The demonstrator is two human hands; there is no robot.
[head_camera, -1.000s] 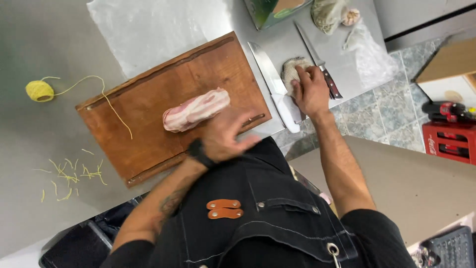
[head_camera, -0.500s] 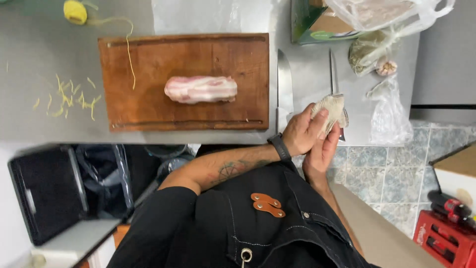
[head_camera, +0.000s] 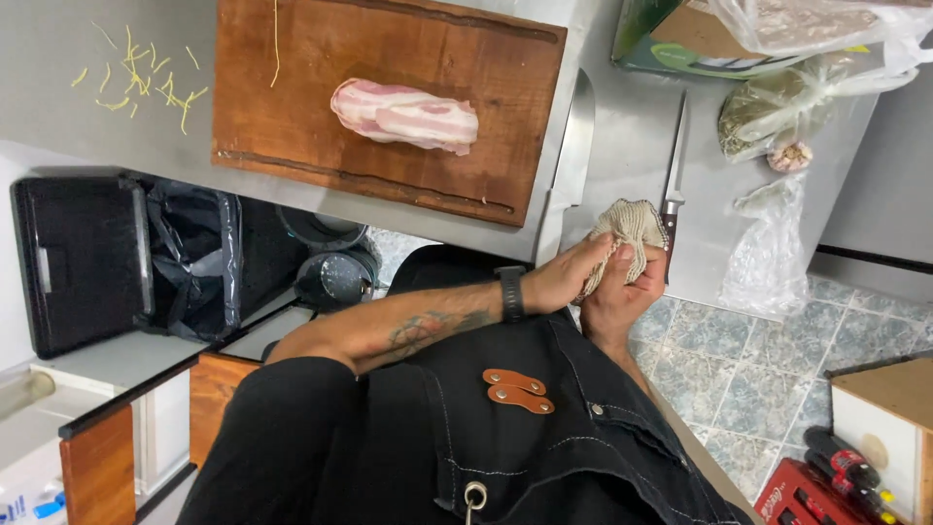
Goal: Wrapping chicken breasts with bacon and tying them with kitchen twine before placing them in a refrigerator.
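Both hands meet at the near edge of the steel surface (head_camera: 622, 165). The left hand (head_camera: 562, 282) and right hand (head_camera: 622, 292) are closed around a beige cloth (head_camera: 630, 226), apparently wiping. A bacon-wrapped roll (head_camera: 406, 115) lies finished on the wooden board (head_camera: 292, 117), seemingly untied. A cleaver (head_camera: 573, 146) and slim knife (head_camera: 674, 160) lie beside the board, untouched.
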